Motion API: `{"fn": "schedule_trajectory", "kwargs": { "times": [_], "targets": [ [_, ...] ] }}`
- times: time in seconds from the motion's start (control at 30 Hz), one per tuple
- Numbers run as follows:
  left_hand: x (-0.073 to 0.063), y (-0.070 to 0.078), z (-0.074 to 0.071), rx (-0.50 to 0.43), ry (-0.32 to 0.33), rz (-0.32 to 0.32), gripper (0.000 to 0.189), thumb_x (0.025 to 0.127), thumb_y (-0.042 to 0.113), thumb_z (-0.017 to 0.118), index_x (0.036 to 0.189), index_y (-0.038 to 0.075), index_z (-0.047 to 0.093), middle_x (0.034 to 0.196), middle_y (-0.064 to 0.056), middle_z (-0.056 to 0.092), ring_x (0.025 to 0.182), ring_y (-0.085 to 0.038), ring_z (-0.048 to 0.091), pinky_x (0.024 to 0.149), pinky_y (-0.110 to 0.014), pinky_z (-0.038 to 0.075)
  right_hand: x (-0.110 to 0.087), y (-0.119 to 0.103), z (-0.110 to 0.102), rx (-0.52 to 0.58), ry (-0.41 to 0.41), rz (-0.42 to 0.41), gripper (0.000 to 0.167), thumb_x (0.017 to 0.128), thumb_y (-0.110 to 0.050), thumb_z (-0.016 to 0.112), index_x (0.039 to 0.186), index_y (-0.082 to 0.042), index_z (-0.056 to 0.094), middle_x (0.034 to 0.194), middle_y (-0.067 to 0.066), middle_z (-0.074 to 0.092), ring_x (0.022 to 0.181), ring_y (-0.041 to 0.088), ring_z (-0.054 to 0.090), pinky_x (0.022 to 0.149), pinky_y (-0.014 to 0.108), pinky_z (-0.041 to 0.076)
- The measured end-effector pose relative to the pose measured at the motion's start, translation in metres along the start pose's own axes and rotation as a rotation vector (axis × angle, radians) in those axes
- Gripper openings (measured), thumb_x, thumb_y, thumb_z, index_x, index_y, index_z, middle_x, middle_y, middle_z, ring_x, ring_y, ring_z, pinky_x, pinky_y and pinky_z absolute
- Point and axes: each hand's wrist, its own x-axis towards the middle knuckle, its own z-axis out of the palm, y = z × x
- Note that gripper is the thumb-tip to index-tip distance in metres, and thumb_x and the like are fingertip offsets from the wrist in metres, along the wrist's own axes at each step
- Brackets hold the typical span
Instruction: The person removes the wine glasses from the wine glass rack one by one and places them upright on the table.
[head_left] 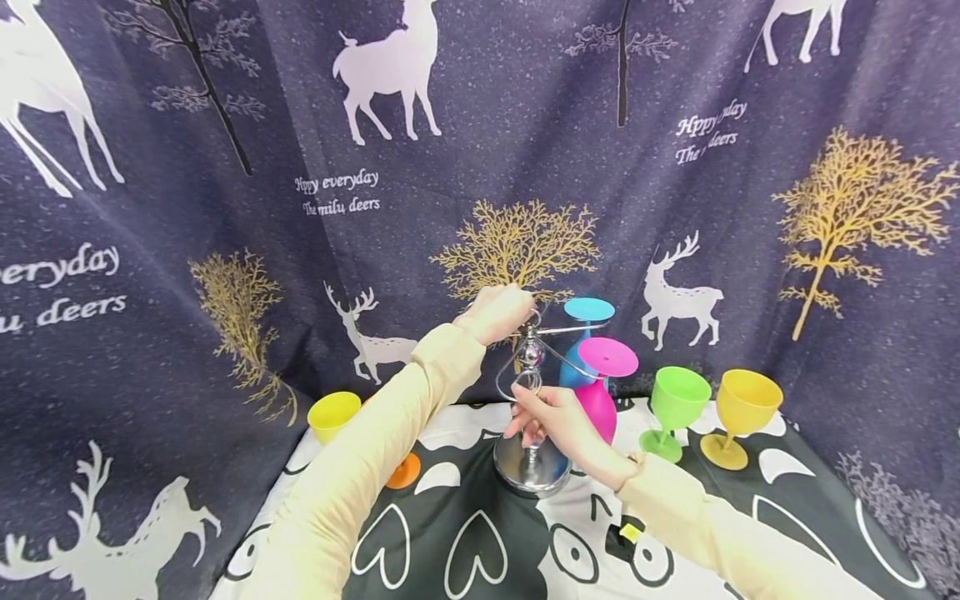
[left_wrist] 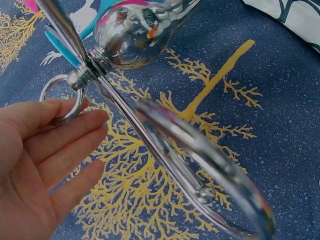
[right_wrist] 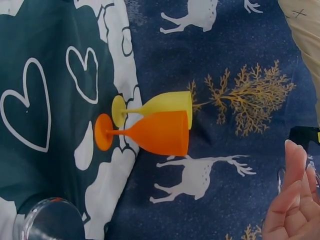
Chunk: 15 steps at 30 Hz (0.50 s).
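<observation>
A chrome wine glass rack [head_left: 532,354] stands mid-table on its round base [head_left: 532,467]. The left hand [head_left: 498,312] is at its top; in the left wrist view its thumb and index finger pinch the top ring [left_wrist: 61,97], other fingers loosely extended. The right hand [head_left: 551,417] is lower, its thumb and index fingertips pinching a curved wire arm on the rack's near side. A blue goblet [head_left: 588,309] and a pink goblet [head_left: 608,358] hang upside down on the rack's right side. In the right wrist view, the right hand [right_wrist: 295,200] shows at the right edge.
A green goblet [head_left: 678,396] and a yellow-orange goblet [head_left: 747,402] stand upright at the right. At the left stand a yellow goblet [head_left: 333,414] and an orange goblet [right_wrist: 162,134], the latter partly behind the left sleeve. A dark deer-print curtain [head_left: 480,167] rises behind the patterned tablecloth [head_left: 465,533].
</observation>
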Motion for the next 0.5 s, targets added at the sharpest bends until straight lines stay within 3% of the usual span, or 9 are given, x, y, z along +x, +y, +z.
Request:
{"fn": "schedule_trajectory", "kwargs": {
  "times": [0.2,0.5],
  "targets": [
    [-0.003,-0.001,0.001,-0.020,0.040,0.004,0.021,0.093,0.022,0.051,0.078,0.016,0.065,0.063,0.005,0.055,0.056,-0.010,0.052,0.051,-0.026,0.045,0.001,0.001,0.001,-0.036,-0.011,-0.021,0.042,0.094,-0.031,0.048,0.080,0.008,0.057,0.068,0.013,0.065,0.047,0.017,0.057,0.045,0.022,0.040],
    [-0.005,-0.003,0.013,-0.185,0.072,-0.044,0.021,0.096,0.023,0.047,0.085,0.015,0.063,0.060,0.004,0.051,0.051,-0.010,0.047,0.047,-0.024,0.039,-0.004,-0.003,-0.011,-0.111,-0.086,-0.033,0.036,0.094,-0.027,0.050,0.084,0.007,0.056,0.069,0.014,0.064,0.049,0.025,0.059,0.046,0.026,0.045]
  ]
}}
